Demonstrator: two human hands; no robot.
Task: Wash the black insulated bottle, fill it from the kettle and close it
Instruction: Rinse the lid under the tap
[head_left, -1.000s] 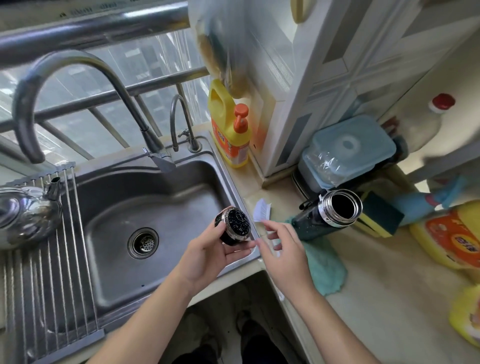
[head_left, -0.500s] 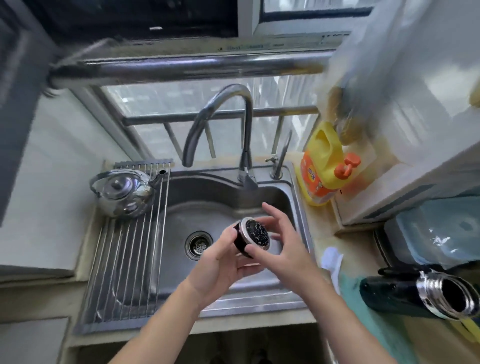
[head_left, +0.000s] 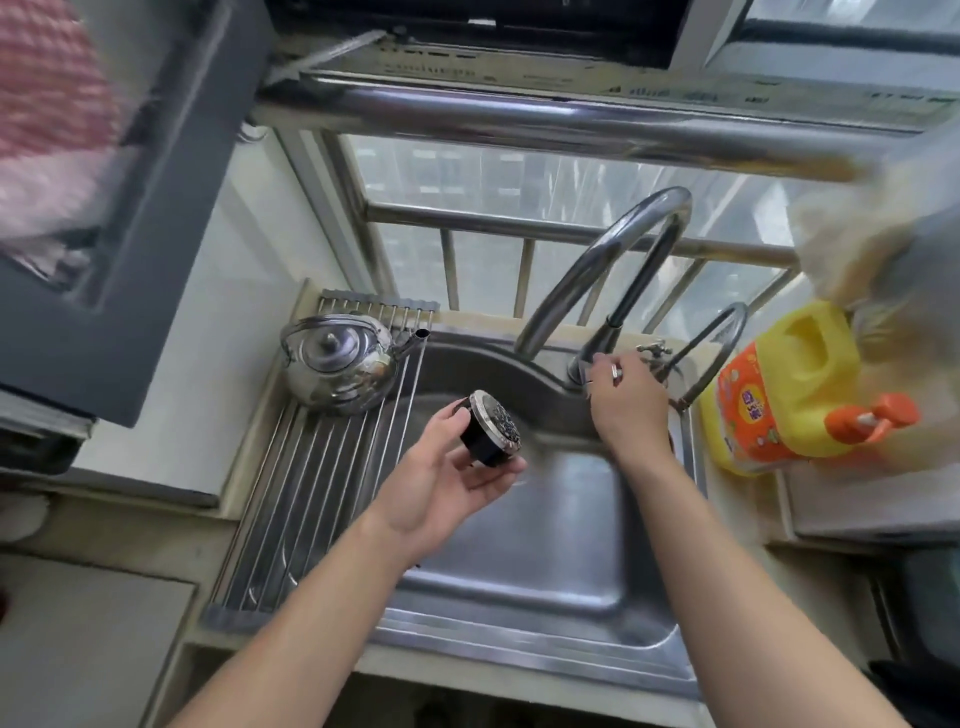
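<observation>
Black insulated bottle: out of view. I hold its lid (head_left: 491, 428) over the sink (head_left: 519, 654), my left hand (head_left: 441, 483) curled round it. My right hand (head_left: 626, 405) is at the tap (head_left: 623, 244) lever; I cannot tell its grip. Risk: a sudden strong jet may splash, or knock the lid into the basin. Count: one lid, one kettle (head_left: 337, 361), two taps, one detergent jug (head_left: 779, 384).

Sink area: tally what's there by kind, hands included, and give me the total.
Hands: 2, left hand and right hand
Taps: 2, large tap and small tap
Kettle: 1
Bottle lid: 1
Detergent jug: 1
Drying rack: 1
Sink: 1
Total: 9
</observation>
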